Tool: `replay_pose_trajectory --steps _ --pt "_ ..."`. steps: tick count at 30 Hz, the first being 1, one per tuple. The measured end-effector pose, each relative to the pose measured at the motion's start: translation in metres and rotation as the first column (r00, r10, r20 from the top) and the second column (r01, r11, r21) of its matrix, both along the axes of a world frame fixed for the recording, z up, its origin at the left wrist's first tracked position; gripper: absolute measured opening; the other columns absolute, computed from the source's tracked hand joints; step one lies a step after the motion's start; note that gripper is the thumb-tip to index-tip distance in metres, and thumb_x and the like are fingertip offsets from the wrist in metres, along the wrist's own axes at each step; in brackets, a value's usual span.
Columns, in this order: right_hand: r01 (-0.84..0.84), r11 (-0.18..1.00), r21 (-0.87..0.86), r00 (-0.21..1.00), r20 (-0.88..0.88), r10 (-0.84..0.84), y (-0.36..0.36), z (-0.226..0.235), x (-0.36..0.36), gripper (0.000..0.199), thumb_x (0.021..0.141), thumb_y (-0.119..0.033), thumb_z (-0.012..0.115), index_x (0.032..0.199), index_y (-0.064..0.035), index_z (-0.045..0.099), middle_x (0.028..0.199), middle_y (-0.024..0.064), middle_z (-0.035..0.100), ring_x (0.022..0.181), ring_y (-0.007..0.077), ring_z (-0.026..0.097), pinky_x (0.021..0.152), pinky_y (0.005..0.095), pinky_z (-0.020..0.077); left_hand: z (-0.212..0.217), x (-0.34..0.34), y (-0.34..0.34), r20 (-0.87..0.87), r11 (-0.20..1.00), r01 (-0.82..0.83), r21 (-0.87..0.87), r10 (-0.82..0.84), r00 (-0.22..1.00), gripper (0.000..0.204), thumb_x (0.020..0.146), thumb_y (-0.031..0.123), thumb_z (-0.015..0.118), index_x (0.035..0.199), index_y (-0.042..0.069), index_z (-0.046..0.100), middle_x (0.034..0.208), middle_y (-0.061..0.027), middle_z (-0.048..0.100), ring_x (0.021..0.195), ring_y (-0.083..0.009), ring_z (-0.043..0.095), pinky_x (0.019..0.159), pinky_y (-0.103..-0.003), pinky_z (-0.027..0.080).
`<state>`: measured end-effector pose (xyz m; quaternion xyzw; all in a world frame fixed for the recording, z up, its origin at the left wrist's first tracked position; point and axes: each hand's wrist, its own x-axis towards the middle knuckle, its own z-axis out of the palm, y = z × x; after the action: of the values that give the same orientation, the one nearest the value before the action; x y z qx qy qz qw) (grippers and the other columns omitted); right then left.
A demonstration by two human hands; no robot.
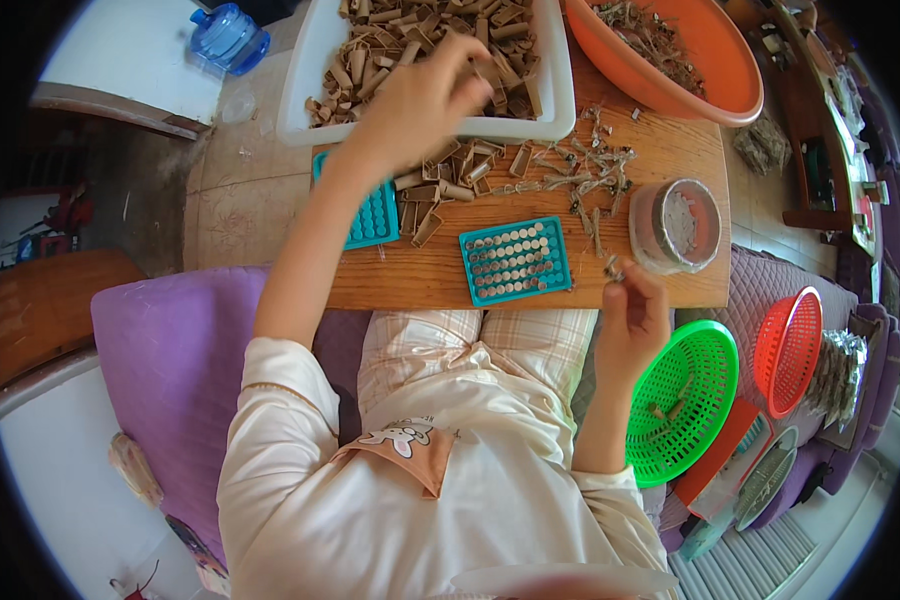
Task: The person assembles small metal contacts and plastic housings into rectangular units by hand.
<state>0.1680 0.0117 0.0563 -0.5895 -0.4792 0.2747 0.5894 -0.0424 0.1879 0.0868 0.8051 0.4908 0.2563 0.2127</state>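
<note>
My left hand [428,105] is over the white tub [295,95] of short brown cardboard tubes [370,65]. Its fingers are bent, thumb and forefinger apart, slightly blurred. At the table's front edge my right hand [638,315] is closed, pinching a small greyish piece [613,268] too small to name. Left of it lies a teal tray [515,262] with rows of round, pale-topped pieces in its holes. A second teal tray [373,218] is partly behind my left forearm. Loose brown tubes [450,175] and a tangle of thin, stringy pieces [595,175] lie on the table.
A clear round tub [712,235] stands at the wooden table's [660,150] right edge. An orange basin [740,95] of stringy bits is behind it. Green [725,400] and red [792,350] baskets sit to my right. A blue water bottle [230,40] is far left.
</note>
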Motion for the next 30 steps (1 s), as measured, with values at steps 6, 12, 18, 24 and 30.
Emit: replay_pose_trajectory --steps 6,12,18,24,30 --pt "0.014 0.992 0.129 1.000 0.022 -0.017 0.026 0.008 -0.040 0.017 0.080 -0.001 0.054 0.098 -0.0001 0.053 0.078 0.0080 0.057 0.064 0.0077 0.051 0.056 0.0199 0.0420 -0.002 0.032 -0.124 0.439 0.937 0.292 -0.192 -0.184 0.879 0.029 0.076 0.018 0.063 0.096 0.003 0.049 0.079 -0.0067 0.057 0.063 -0.0136 0.056 0.055 -0.024 0.044" --pt "-0.007 0.998 -0.058 0.994 -0.107 0.000 0.011 0.002 -0.060 0.015 0.081 -0.001 0.054 0.095 -0.0027 0.052 0.060 0.0037 0.054 0.052 0.0057 0.047 0.046 0.0188 0.0368 -0.024 0.040 -0.161 0.741 0.898 0.279 -0.341 0.074 0.667 0.030 0.073 0.021 0.067 0.094 0.003 0.054 0.075 -0.0027 0.051 0.063 -0.0093 0.047 0.057 -0.021 0.042" --pt "-0.020 0.999 -0.029 0.999 -0.047 0.018 0.005 0.000 -0.057 0.015 0.077 0.001 0.057 0.091 -0.0013 0.055 0.065 0.0030 0.053 0.053 0.0055 0.046 0.046 0.0177 0.0353 -0.036 0.039 -0.159 0.804 0.947 0.218 -0.237 0.065 0.591 0.031 0.073 0.019 0.067 0.097 0.004 0.053 0.085 -0.0054 0.053 0.068 -0.0113 0.052 0.064 -0.024 0.045" --pt "-0.134 0.990 0.043 0.976 -0.170 0.139 -0.009 0.019 -0.064 0.020 0.070 0.006 0.062 0.088 -0.0007 0.059 0.069 0.0026 0.053 0.055 0.0068 0.048 0.046 0.0175 0.0360 -0.036 0.036 -0.170 0.908 0.890 0.277 -0.362 0.269 0.322 0.042 0.070 0.015 0.070 0.106 0.002 0.051 0.096 -0.0046 0.054 0.080 -0.0089 0.054 0.066 -0.021 0.046" --pt "-0.162 0.974 0.161 0.986 0.002 0.164 -0.013 0.016 -0.063 0.016 0.068 0.004 0.066 0.083 -0.0005 0.060 0.064 0.0036 0.053 0.051 0.0079 0.046 0.043 0.0187 0.0337 -0.035 0.043 -0.172 0.906 0.906 0.165 -0.390 0.345 0.247 0.057 0.061 0.028 0.073 0.105 0.000 0.050 0.087 -0.0052 0.059 0.081 -0.0118 0.058 0.067 -0.021 0.049"
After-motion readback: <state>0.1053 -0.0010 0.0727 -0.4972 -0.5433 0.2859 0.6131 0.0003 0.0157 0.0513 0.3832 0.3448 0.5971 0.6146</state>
